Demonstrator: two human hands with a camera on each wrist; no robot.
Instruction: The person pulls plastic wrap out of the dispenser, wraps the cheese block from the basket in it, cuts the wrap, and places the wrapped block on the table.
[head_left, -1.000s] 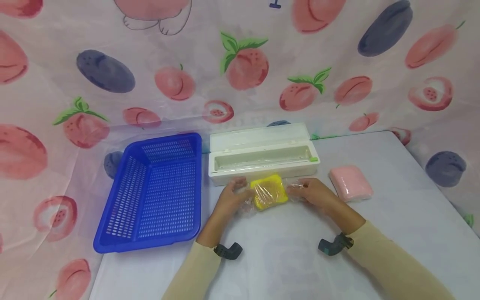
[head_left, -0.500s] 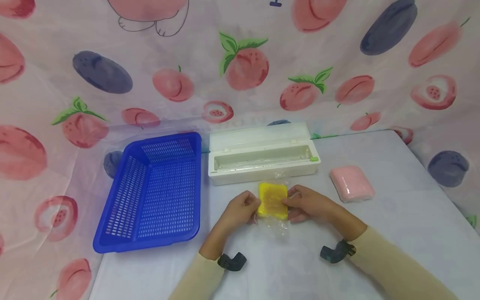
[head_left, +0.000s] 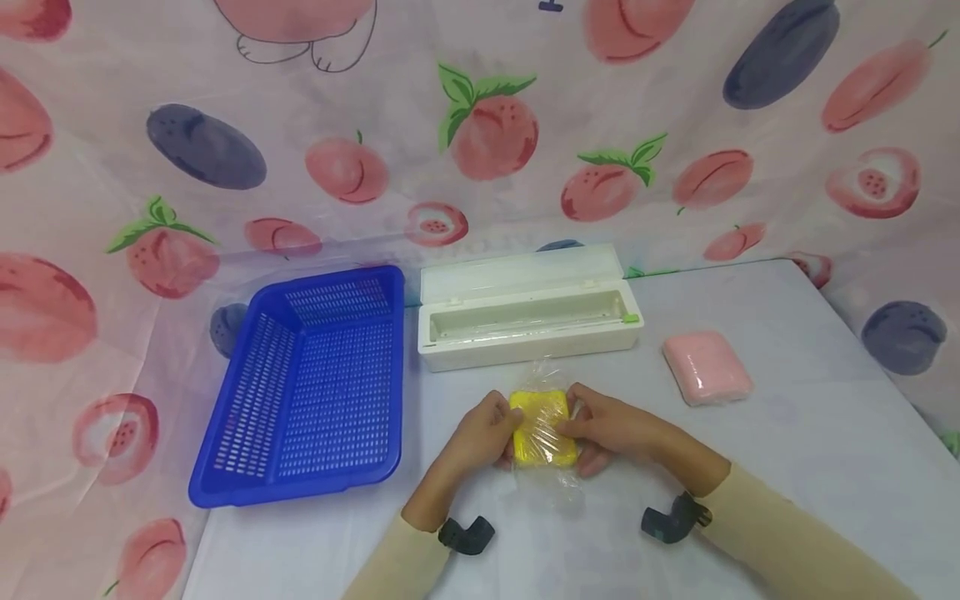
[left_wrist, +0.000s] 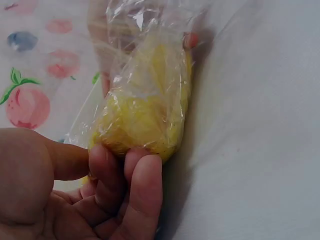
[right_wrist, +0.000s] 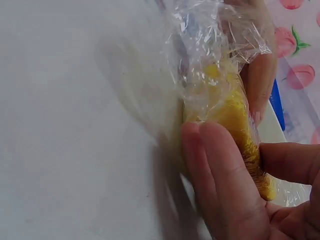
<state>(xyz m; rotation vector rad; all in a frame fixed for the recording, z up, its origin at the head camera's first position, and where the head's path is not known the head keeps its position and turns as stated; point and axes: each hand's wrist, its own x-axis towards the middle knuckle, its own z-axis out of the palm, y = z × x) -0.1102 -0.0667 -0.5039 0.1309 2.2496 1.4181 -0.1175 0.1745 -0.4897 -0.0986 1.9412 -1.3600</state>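
A yellow square pad (head_left: 542, 429), fuzzy like folded cloth along its edge, is held between both hands. Clear plastic film (head_left: 543, 375) wraps it, with loose crinkled ends sticking out at the top and bottom. My left hand (head_left: 480, 433) grips the pad's left side, thumb on top and fingers curled below, as the left wrist view shows. On the opposite side, my right hand (head_left: 611, 425) pinches the pad between thumb and fingers (right_wrist: 225, 170). The pad's underside is partly hidden by the fingers.
Behind the hands lies a white cling film dispenser (head_left: 532, 346), lid raised, with a green slider at its right end. A blue plastic basket (head_left: 393, 375) stands at left. A wrapped pink pad (head_left: 707, 367) lies at right. A fruit-print sheet (head_left: 517, 208) hangs behind the table.
The yellow pad has come nearer to me and turned so its loose film ends now point away and toward me instead of sideways. Both hands have moved from the film ends to the pad's sides.
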